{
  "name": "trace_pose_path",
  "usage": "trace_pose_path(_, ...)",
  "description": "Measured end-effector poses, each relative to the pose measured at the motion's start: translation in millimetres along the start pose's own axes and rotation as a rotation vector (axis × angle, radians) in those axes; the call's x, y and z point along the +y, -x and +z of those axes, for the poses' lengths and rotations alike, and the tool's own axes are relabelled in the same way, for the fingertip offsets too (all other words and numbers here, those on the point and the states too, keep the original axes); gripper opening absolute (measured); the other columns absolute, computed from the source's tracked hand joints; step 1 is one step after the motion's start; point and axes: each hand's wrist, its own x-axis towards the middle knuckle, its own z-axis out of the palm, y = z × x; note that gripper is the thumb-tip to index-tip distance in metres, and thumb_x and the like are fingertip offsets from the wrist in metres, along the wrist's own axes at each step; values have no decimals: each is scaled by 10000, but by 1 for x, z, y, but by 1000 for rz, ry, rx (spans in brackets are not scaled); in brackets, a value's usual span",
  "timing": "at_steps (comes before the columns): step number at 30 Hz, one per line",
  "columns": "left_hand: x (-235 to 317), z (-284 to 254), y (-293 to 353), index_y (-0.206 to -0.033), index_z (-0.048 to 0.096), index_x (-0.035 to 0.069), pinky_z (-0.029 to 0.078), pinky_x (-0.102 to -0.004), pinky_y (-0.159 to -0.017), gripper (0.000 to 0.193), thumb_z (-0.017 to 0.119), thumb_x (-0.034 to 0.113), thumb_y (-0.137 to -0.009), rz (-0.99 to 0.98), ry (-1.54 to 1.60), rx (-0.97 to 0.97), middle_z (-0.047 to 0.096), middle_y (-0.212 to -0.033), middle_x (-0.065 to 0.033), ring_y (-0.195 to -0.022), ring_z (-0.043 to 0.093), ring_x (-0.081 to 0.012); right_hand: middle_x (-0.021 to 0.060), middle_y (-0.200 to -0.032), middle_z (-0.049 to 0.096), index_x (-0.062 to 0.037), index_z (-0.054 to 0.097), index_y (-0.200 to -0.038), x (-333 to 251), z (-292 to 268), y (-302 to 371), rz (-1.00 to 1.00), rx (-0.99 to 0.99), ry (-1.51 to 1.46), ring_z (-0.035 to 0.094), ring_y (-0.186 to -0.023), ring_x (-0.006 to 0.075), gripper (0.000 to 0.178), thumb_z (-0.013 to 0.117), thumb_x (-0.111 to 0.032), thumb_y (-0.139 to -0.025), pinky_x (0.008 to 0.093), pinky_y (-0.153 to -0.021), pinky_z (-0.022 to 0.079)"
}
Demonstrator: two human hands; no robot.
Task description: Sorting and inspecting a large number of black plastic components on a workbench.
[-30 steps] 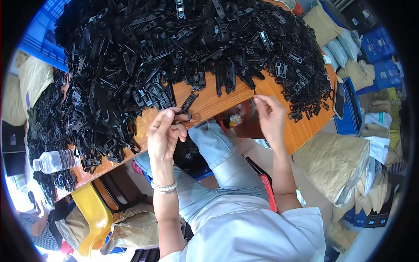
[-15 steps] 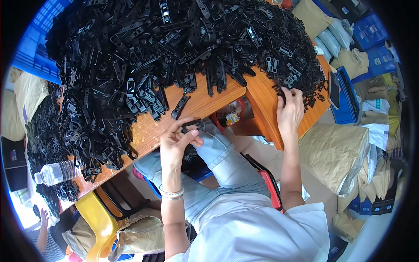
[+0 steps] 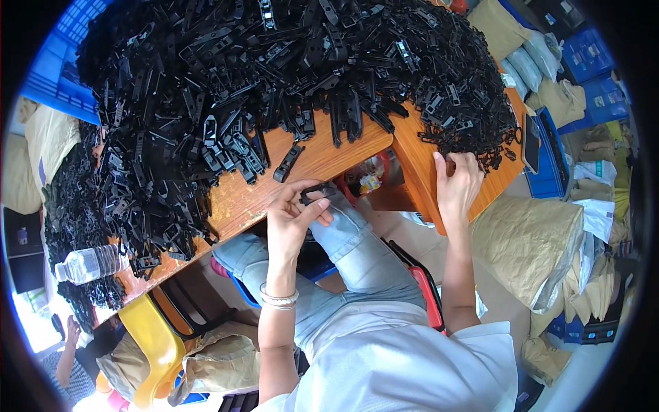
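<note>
My left hand (image 3: 296, 210) is closed on a small black plastic part (image 3: 314, 193) above my lap, just off the table's front edge; the fingers cover some of it. Over the right wing of the wooden table (image 3: 410, 152) my right hand (image 3: 458, 184) has its thumb and fingers apart. Nothing shows in it, and its fingertips are by the near edge of a heap of small black parts (image 3: 467, 134). A much larger heap of long black plastic parts (image 3: 226, 75) covers most of the table. One loose black part (image 3: 288, 163) lies near the front edge.
A clear plastic bottle (image 3: 89, 264) lies at the left among black parts. A phone (image 3: 530, 143) rests on the right table edge. Large paper sacks (image 3: 525, 237) and blue crates (image 3: 587, 51) stand at the right. A yellow chair (image 3: 152, 343) and another person's arm (image 3: 68, 350) are lower left.
My right hand has drawn slightly back from the small-parts heap, and its thumb has moved away from the fingers. My left hand has shifted slightly right with the black part, which has turned.
</note>
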Motion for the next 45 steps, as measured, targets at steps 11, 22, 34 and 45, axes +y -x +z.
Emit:
trace_pose_path(11, 9, -3, 9, -1002, 595, -21, 446, -191, -467, 314, 682, -50, -701, -12, -56, 34, 604, -781, -64, -551, 571, -95, 104, -877, 606, -1, 625, -874, -46, -17, 9, -170, -72, -363, 560, -839, 258, 98, 629, -41, -784, 344, -785, 401)
trace_pose_path(22, -6, 4, 15, -1104, 514, -29, 454, -190, -529, 345, 637, 10, -783, 177, 113, -160, 594, -733, -48, -599, 573, -78, 118, -1044, 578, 75, 577, -912, -90, -15, 22, -239, -703, -1044, 537, -969, 216, 128, 516, 0, -827, 304, -848, 418)
trace_pose_path(34, 11, -38, 28, -1123, 556, -37, 265, -175, -361, 385, 500, 249, -873, -49, 539, -156, 526, -627, -25, -427, 406, -60, 158, -1056, 574, 34, 638, -796, -154, -12, 11, -427, -688, -1187, 562, -891, 233, 98, 563, 67, -743, 300, -809, 433)
trace_pose_path(45, 23, -38, 46, -1201, 469, -74, 303, -204, -365, 393, 375, 207, -943, -92, 651, -157, 554, -710, -135, -422, 418, -129, 95, -1072, 591, -79, 680, -842, -162, -3, 2, -719, -603, -1145, 519, -870, 201, 138, 617, -6, -744, 266, -657, 402)
